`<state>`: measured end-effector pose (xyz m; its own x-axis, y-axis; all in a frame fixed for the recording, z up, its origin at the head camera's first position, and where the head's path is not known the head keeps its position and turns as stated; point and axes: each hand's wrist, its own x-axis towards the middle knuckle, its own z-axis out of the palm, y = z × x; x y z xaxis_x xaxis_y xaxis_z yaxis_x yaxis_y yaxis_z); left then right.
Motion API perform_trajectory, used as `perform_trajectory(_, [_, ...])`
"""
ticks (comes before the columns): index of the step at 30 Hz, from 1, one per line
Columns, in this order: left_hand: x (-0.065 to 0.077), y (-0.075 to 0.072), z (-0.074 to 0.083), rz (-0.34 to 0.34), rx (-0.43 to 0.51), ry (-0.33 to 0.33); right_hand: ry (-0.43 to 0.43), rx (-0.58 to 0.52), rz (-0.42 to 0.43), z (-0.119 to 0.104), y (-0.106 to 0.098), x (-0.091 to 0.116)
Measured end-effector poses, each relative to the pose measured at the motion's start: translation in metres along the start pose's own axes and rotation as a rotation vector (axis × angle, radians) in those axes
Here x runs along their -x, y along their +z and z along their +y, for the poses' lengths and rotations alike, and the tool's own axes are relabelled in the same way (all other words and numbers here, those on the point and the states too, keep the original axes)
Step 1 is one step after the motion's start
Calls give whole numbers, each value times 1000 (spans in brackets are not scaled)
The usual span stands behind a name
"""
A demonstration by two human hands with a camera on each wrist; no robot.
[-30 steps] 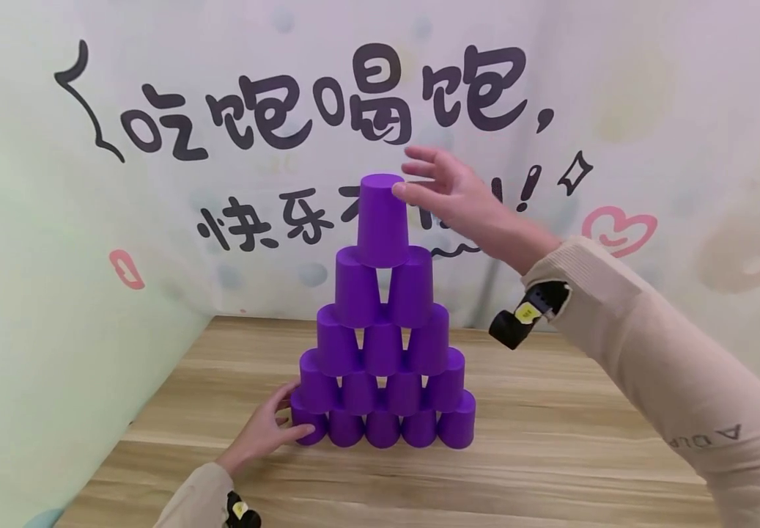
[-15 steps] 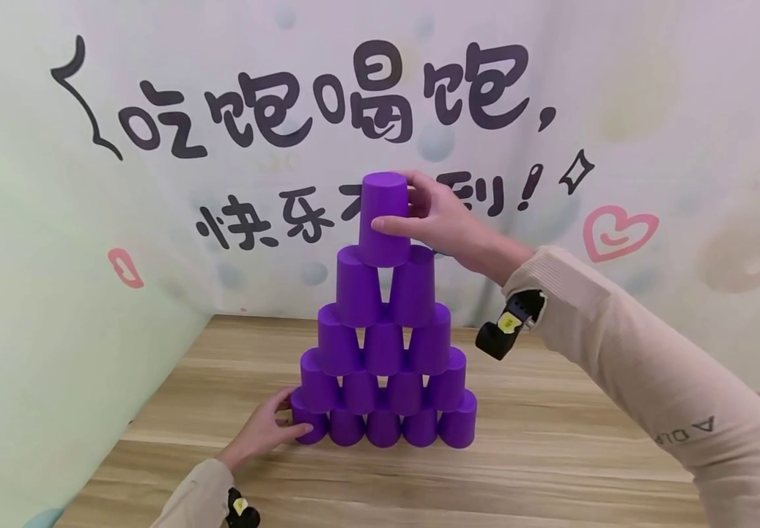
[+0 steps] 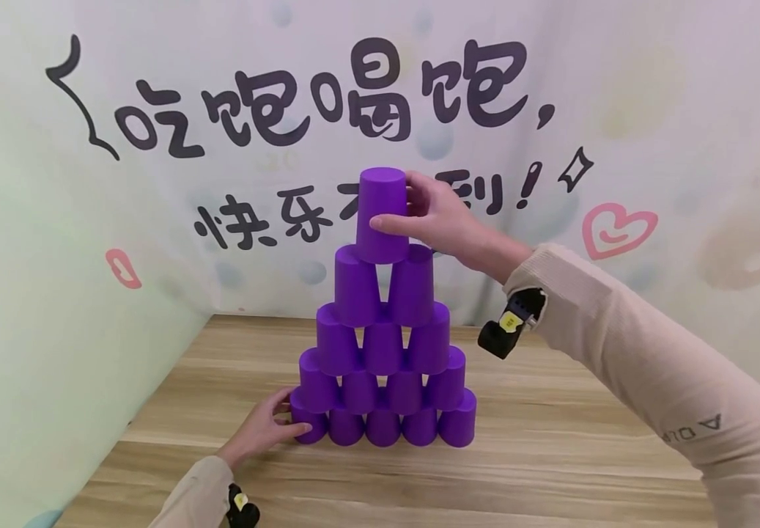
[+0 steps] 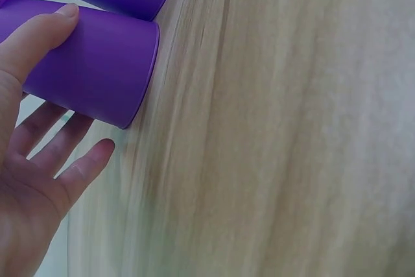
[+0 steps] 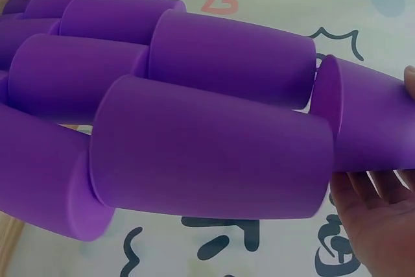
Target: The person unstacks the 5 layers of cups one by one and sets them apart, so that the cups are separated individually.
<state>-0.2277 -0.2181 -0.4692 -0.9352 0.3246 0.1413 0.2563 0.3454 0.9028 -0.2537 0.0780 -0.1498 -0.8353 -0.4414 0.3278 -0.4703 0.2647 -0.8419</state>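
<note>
Purple cups stand upside down in a five-row pyramid. My right hand (image 3: 448, 216) grips the top cup (image 3: 380, 198), thumb across its front and fingers round its far side. In the right wrist view that top cup (image 5: 379, 118) is at the narrow ends of the two second-row cups; whether it touches both I cannot tell. Low on the left, my left hand (image 3: 264, 429) holds the bottom row's leftmost cup (image 3: 309, 422). The left wrist view has the thumb lying on this cup (image 4: 97, 63), with the fingers spread behind and below it.
The pyramid stands on a wood-grain table (image 3: 518, 477). Behind it hangs a pale backdrop (image 3: 683, 110) with large dark lettering and pink hearts. A dark strap with a camera (image 3: 501, 341) hangs under the right wrist, and a similar camera (image 3: 243, 506) sits by the left.
The right hand has come from beside the top cup to grip it. Since half a second ago the top cup has risen very slightly. The left hand has stayed at the bottom-left cup.
</note>
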Motion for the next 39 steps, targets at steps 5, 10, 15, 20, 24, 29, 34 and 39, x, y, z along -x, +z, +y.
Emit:
perform_trajectory(5, [0,0,1,-12,9,-8,-17,49,34,-10,-11,1])
perform_trajectory(10, [0,-1,3,-21,27,-21,2,16,69,-21,-29,7])
perform_trajectory(15, [-1,-1,4,-22,43,-20,11,42,130,-24,-54,20])
perform_trajectory(20, [0,-1,3,-13,48,-31,53,69,215,-11,-85,37])
perform_trajectory(24, [0,0,4,-15,47,-39,89,72,286,8,-109,52])
perform_trajectory(29, [0,0,4,-11,44,-56,103,120,338,43,-134,70])
perform_trajectory(34, [1,0,4,-12,46,-51,163,223,417,88,-150,89])
perform_trajectory(39, [1,0,4,-14,51,-46,216,297,444,137,-149,103])
